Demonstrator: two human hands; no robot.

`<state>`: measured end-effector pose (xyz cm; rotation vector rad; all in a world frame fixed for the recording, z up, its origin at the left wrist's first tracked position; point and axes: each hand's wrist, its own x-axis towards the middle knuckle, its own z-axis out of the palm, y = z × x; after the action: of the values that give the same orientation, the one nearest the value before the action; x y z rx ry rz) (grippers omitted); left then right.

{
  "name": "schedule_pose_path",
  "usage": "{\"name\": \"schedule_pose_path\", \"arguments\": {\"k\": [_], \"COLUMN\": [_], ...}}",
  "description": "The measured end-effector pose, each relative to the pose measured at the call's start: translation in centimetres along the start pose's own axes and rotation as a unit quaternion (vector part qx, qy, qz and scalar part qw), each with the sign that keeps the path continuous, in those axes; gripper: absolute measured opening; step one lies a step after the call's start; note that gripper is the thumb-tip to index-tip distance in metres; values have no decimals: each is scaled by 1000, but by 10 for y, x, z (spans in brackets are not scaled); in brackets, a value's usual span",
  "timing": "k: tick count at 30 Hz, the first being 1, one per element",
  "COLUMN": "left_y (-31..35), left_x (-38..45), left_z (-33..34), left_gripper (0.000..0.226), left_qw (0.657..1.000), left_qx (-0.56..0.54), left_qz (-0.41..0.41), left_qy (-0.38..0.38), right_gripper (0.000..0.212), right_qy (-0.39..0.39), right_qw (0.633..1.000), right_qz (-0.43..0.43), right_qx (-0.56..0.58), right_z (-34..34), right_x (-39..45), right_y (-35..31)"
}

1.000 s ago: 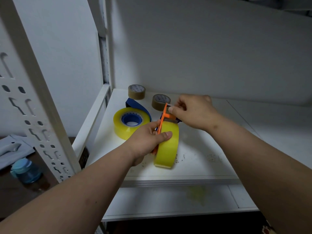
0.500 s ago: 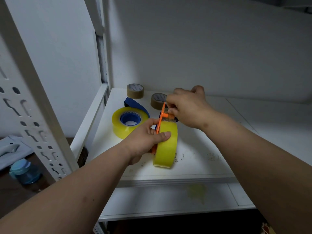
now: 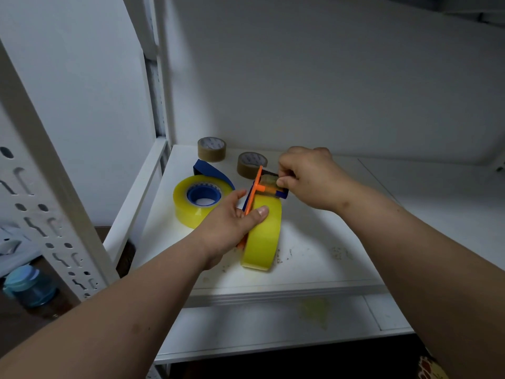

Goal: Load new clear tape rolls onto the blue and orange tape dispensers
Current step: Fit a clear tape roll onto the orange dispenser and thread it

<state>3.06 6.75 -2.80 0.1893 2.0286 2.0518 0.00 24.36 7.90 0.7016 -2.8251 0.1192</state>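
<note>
A yellowish clear tape roll [image 3: 263, 234] stands on edge on the white shelf [image 3: 314, 258], mounted in the orange dispenser [image 3: 253, 190]. My left hand [image 3: 232, 222] grips that roll and the dispenser from the left, thumb across the tape. At the dispenser's far end, my right hand [image 3: 308, 179] pinches the tape end by the cutter. A second clear roll [image 3: 200, 201] lies flat to the left, seated on the blue dispenser [image 3: 210, 172], whose blue hub shows in its core.
Two small brown tape rolls [image 3: 211, 149] [image 3: 250, 164] stand near the back wall. A perforated white upright [image 3: 43, 187] rises at the left, with a blue-lidded jar [image 3: 27, 285] below it. A lower shelf [image 3: 273, 329] juts out beneath. Small specks of debris lie right of the roll.
My right hand has shifted slightly right and back along the dispenser's far end, fingers now pinching at the cutter. My left hand and the roll stay nearly in place.
</note>
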Motion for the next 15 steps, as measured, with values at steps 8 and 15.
{"name": "schedule_pose_path", "arguments": {"k": [8,15], "left_y": [12,13], "left_x": [-8,-11], "left_z": [3,0], "left_gripper": [42,64], "left_qw": [1000,996], "left_qx": [11,-14], "left_qz": [-28,-62], "left_qy": [-8,-59], "right_gripper": [18,17], "right_qy": [33,47], "right_qw": [999,999], "right_qz": [27,23], "right_qx": [15,0], "right_z": [5,10], "right_x": [0,5], "right_y": [3,0]}}
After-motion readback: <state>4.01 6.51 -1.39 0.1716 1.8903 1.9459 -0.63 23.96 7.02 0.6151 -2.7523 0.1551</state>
